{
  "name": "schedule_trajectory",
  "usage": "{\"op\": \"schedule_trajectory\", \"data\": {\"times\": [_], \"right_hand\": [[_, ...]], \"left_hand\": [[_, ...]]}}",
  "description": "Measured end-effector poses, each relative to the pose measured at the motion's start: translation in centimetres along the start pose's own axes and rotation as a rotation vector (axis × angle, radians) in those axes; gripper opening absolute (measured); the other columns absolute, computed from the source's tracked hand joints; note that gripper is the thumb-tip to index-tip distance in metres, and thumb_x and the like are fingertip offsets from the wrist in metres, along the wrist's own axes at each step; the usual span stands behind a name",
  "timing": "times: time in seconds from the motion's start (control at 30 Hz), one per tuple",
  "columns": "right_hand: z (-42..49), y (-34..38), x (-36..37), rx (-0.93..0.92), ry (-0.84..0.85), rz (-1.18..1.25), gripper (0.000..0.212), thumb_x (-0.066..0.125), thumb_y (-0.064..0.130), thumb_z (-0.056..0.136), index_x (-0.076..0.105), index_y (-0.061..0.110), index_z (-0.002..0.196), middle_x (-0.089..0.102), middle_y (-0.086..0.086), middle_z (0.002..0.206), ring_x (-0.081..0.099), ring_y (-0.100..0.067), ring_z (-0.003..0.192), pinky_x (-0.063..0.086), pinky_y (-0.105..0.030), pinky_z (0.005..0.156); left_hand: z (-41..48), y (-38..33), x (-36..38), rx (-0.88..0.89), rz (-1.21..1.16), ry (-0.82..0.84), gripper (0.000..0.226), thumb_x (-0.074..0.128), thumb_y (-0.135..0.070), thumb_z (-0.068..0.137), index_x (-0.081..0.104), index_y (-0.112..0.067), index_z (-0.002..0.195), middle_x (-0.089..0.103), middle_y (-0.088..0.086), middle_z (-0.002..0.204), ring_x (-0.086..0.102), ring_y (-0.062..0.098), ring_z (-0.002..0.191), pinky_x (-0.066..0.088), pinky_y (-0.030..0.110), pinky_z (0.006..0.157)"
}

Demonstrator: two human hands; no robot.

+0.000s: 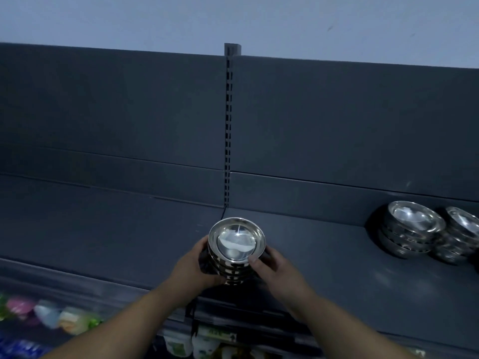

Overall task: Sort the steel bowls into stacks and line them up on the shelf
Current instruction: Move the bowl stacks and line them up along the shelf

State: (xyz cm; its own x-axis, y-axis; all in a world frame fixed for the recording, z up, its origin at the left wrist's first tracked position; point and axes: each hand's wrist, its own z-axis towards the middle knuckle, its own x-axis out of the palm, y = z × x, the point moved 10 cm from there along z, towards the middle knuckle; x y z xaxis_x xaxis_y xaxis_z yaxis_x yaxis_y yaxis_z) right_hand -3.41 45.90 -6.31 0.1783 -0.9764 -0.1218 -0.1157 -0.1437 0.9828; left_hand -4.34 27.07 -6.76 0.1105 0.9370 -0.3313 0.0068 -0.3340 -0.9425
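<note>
A stack of several shiny steel bowls [236, 246] is held upright over the dark grey shelf [324, 257], near its middle seam. My left hand [193, 265] grips the stack's left side, fingers curled under it. My right hand [272, 268] holds the right side, with the thumb on the top bowl's rim. Whether the stack's base touches the shelf is hidden by my hands. Two more stacks of steel bowls [412, 229] [460, 234] lean at the far right of the same shelf, side by side.
A slotted upright post [228, 130] splits the dark back panel behind the shelf. Below the shelf's front edge, blurred packaged goods [51, 317] hang at the left and more packets [204, 343] sit under my arms.
</note>
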Motion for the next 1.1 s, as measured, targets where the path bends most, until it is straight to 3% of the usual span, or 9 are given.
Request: {"op": "schedule_trajectory", "data": {"times": [0.07,0.17,0.27,0.47,0.57,0.73,0.87,1.0,1.1], "right_hand": [[-0.1,0.2,0.5,-0.005,-0.011,-0.036,0.098,0.073,0.078,0.049,0.051,0.035,0.134,0.061,0.015,0.129,0.057,-0.005,0.120,0.044,-0.039,0.108],[-0.1,0.2,0.4,-0.012,-0.048,-0.117,0.070,0.075,0.057,0.069,0.053,0.033,0.131,0.064,0.017,0.125,0.057,0.001,0.118,0.043,-0.035,0.108],[0.1,0.0,0.1,-0.016,-0.078,-0.135,0.050,0.076,0.036,0.079,0.057,0.033,0.125,0.066,0.017,0.120,0.058,0.004,0.114,0.043,-0.027,0.106],[-0.3,-0.4,0.4,-0.020,-0.116,-0.097,0.055,0.077,0.021,0.080,0.053,0.022,0.130,0.066,0.011,0.123,0.060,0.004,0.112,0.045,-0.016,0.097],[-0.7,-0.7,0.1,-0.013,-0.130,-0.070,0.054,0.076,0.017,0.080,0.053,0.020,0.129,0.067,0.011,0.120,0.062,0.008,0.105,0.048,-0.009,0.084],[-1.5,-0.6,0.0,-0.016,-0.167,-0.051,0.051,0.075,0.013,0.082,0.053,0.016,0.128,0.067,0.005,0.118,0.064,0.014,0.093,0.047,-0.004,0.074],[-2.1,-0.2,0.0,-0.025,-0.145,-0.149,0.062,0.081,0.016,0.076,0.050,0.023,0.129,0.065,0.017,0.115,0.061,0.017,0.096,0.046,-0.004,0.082],[-2.6,0.3,-0.2,-0.026,-0.140,-0.335,0.082,0.087,0.018,0.068,0.046,0.028,0.137,0.058,0.027,0.108,0.061,0.007,0.097,0.048,-0.011,0.089],[-2.6,0.8,-0.1,-0.049,-0.171,-0.409,0.077,0.085,0.021,0.070,0.048,0.029,0.136,0.061,0.021,0.107,0.059,0.007,0.091,0.046,-0.008,0.083]], "left_hand": [[0.3,0.8,-0.4,0.002,-0.009,0.007,0.097,0.086,0.000,0.060,0.038,-0.024,0.141,0.060,-0.005,0.128,0.057,0.012,0.120,0.048,0.034,0.101],[0.5,1.6,-0.7,0.023,-0.034,0.013,0.105,0.087,-0.003,0.059,0.032,-0.029,0.145,0.057,-0.010,0.132,0.055,0.006,0.121,0.048,0.025,0.098],[0.4,1.8,-0.6,0.041,-0.066,0.033,0.116,0.090,-0.019,0.052,0.026,-0.037,0.146,0.053,-0.016,0.137,0.052,0.004,0.124,0.046,0.031,0.103],[0.5,1.4,-0.4,0.097,-0.027,0.049,0.104,0.089,-0.041,0.045,0.036,-0.051,0.134,0.060,-0.029,0.123,0.056,-0.008,0.115,0.046,0.011,0.092],[0.4,1.2,-0.2,0.108,-0.023,0.066,0.102,0.089,-0.042,0.047,0.038,-0.048,0.135,0.060,-0.031,0.122,0.056,-0.008,0.115,0.046,0.012,0.093],[0.1,0.7,0.1,0.119,0.011,0.084,0.099,0.089,-0.031,0.056,0.036,-0.044,0.139,0.059,-0.037,0.116,0.054,-0.015,0.110,0.044,0.001,0.083],[-0.2,0.0,0.0,0.136,0.075,0.075,0.100,0.090,-0.029,0.058,0.031,-0.051,0.136,0.054,-0.047,0.114,0.049,-0.024,0.106,0.038,-0.004,0.080],[-0.6,-0.2,-0.3,0.126,0.133,0.035,0.109,0.089,-0.030,0.061,0.020,-0.043,0.146,0.048,-0.030,0.129,0.045,-0.012,0.116,0.034,0.006,0.092],[-0.6,-0.1,-0.2,0.134,0.160,0.029,0.100,0.088,-0.027,0.062,0.027,-0.051,0.138,0.052,-0.036,0.118,0.047,-0.025,0.103,0.035,-0.005,0.080]]}}
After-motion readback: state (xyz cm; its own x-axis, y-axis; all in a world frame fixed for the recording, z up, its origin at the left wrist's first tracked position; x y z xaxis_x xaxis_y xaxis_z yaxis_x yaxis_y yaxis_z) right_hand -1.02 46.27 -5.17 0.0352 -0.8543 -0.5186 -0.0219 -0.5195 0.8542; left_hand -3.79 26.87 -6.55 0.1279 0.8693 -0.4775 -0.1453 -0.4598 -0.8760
